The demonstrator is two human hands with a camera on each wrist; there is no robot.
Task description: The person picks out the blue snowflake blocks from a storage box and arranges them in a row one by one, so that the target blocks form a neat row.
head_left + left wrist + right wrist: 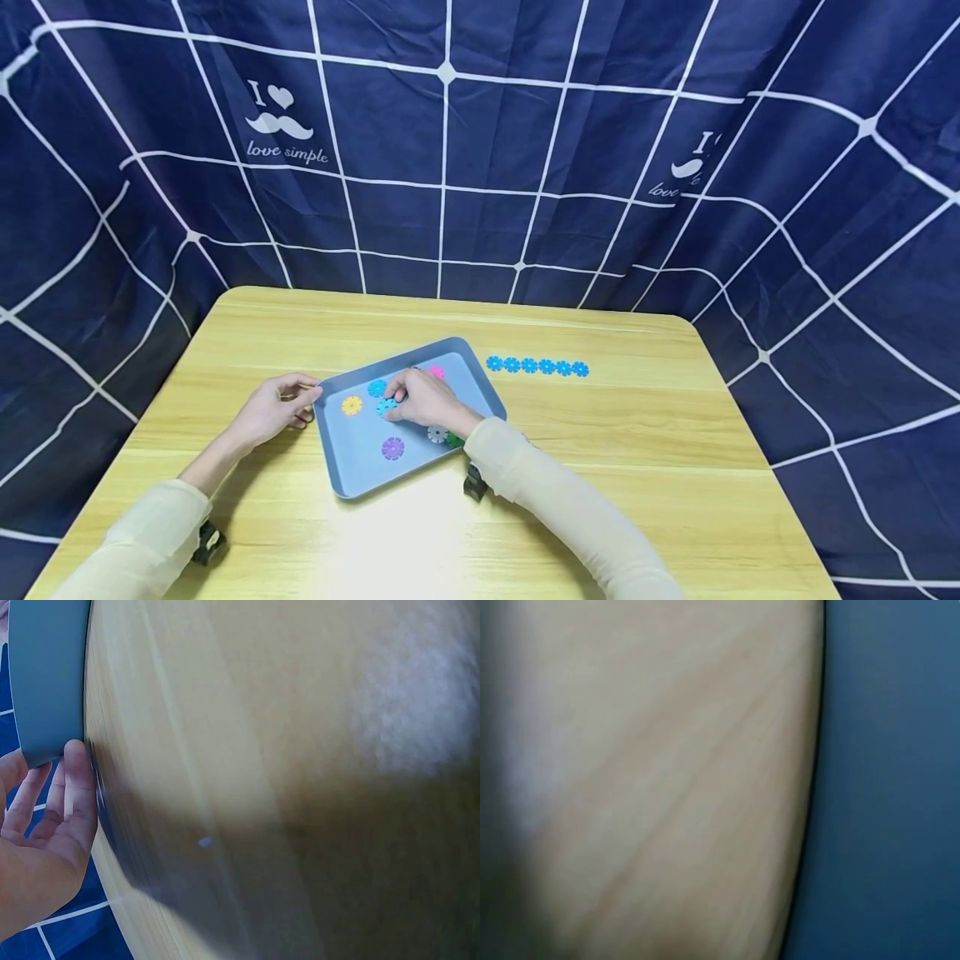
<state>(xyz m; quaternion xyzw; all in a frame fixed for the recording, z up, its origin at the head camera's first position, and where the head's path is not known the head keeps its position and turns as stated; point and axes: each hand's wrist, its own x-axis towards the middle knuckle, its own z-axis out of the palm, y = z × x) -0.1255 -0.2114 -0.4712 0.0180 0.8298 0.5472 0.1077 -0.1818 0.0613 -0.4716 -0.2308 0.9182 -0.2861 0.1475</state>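
A grey-blue tray (352, 462) lies slanted on the table, holding several notched plastic discs. My left hand (273, 408) grips the tray's left corner between thumb and fingers; the left wrist view also has this hand (49, 847) at the tray wall (49, 675). Inside the tray, the fingertips of my right hand (426, 398) pinch a blue disc (385, 407), partly covered by them. Another blue disc (377, 388) lies just behind it. Around these are a yellow disc (352, 406) and a purple disc (393, 448). The right wrist view shows no fingers, only the tray's outer wall (885, 780) and tabletop.
A straight row of several blue discs (529, 365) lies on the wooden table (637, 433), right of the tray. A pink disc (437, 372), a white disc (437, 434) and something green (453, 440) are partly hidden by my right arm. Dark curtains (495, 167) surround the table.
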